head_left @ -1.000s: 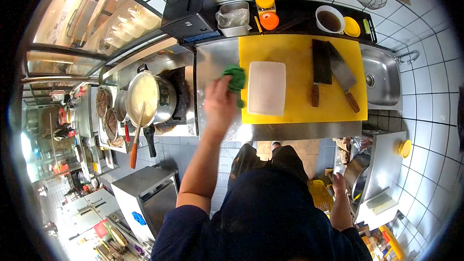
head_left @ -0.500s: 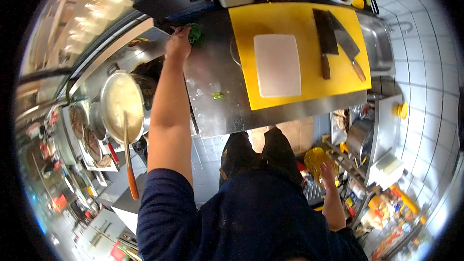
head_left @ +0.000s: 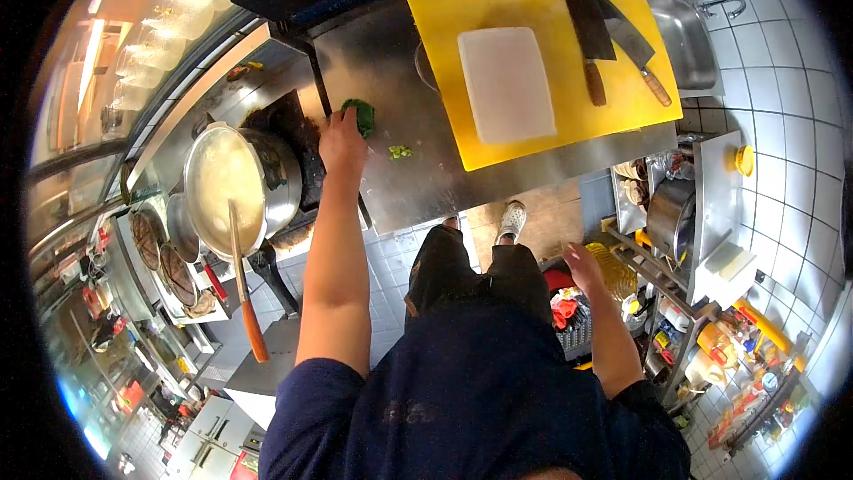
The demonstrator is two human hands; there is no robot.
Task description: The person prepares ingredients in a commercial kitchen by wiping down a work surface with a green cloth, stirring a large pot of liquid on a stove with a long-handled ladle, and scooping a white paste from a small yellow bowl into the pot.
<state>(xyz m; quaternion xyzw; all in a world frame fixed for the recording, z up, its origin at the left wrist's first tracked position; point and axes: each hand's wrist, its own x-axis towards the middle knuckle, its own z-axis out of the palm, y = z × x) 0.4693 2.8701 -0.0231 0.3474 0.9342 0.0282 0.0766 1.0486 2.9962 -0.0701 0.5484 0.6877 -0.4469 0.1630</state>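
My left hand [head_left: 343, 147] is closed around a crumpled dark green cloth [head_left: 360, 116] and presses it against the steel counter [head_left: 400, 80], near its left edge. Just right of it lie a few chopped green scraps [head_left: 400, 152]. My right hand [head_left: 584, 268] hangs low at my side, fingers loosely apart and holding nothing. It is in front of a yellow mesh basket [head_left: 617, 268]; I cannot tell whether they touch.
On the yellow cutting board [head_left: 498, 9] lie a white rectangular lid or tray [head_left: 506, 84], a dark cleaver [head_left: 586, 22] and a second cleaver [head_left: 633, 40]. A pot of pale liquid [head_left: 224, 180] with a wooden-handled ladle stands left. A sink [head_left: 684, 40] is at right.
My left hand has drawn the green cloth along the counter toward me. My right hand has shifted slightly up and left. The whole view has tilted down a little.
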